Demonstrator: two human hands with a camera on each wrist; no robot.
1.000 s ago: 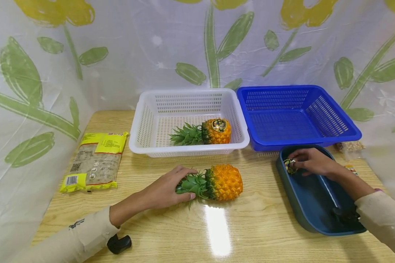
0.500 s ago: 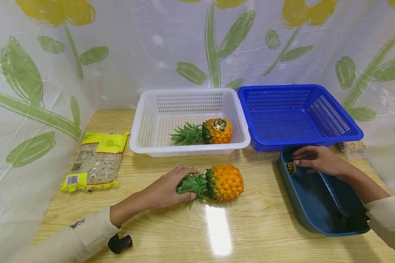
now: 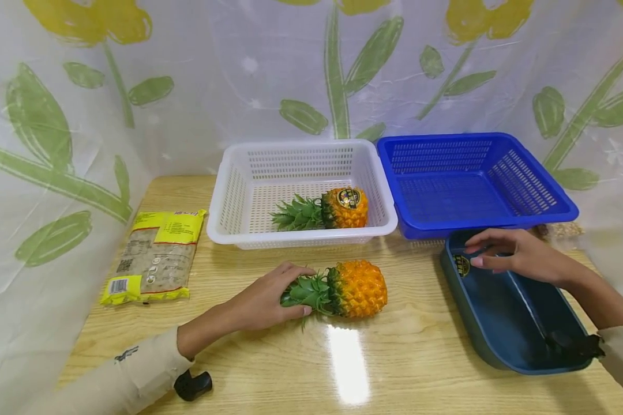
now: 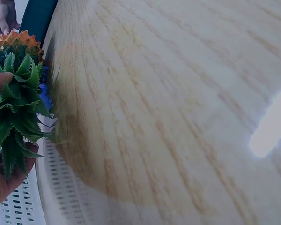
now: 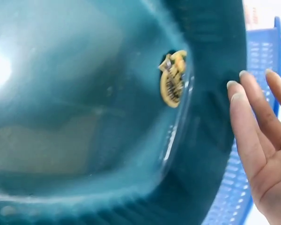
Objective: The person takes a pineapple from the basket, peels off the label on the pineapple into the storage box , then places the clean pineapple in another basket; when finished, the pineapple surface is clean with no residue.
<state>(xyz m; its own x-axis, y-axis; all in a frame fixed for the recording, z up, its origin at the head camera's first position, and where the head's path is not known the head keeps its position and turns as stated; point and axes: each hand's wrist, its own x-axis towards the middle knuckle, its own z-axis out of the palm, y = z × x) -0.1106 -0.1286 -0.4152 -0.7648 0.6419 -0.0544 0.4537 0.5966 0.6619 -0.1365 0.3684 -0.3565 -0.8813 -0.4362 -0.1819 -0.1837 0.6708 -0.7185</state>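
My left hand (image 3: 267, 297) holds the leafy crown of an orange pineapple (image 3: 360, 288) lying on its side on the table. In the left wrist view, thumb and fingers are around the green leaves (image 4: 16, 112). A dark teal basin (image 3: 498, 323) stands on the right. My right hand (image 3: 516, 256) hovers over its far end, fingers loosely bent and nothing between them. A black and gold sticker (image 3: 462, 265) is inside the basin near that end, just left of the fingertips; the right wrist view shows this sticker (image 5: 172, 79) partly curled.
Behind, a white basket (image 3: 301, 235) contains another pineapple (image 3: 349, 214) bearing a round label. A blue basket (image 3: 477, 222) adjoins it on the right. At the left lies a yellow bag (image 3: 158, 256), and a small black object (image 3: 193, 385) is near my left sleeve.
My right hand has let go of the sticker and drawn back slightly to the right, leaving it against the basin's inner side. My left hand stays on the pineapple's leaves.
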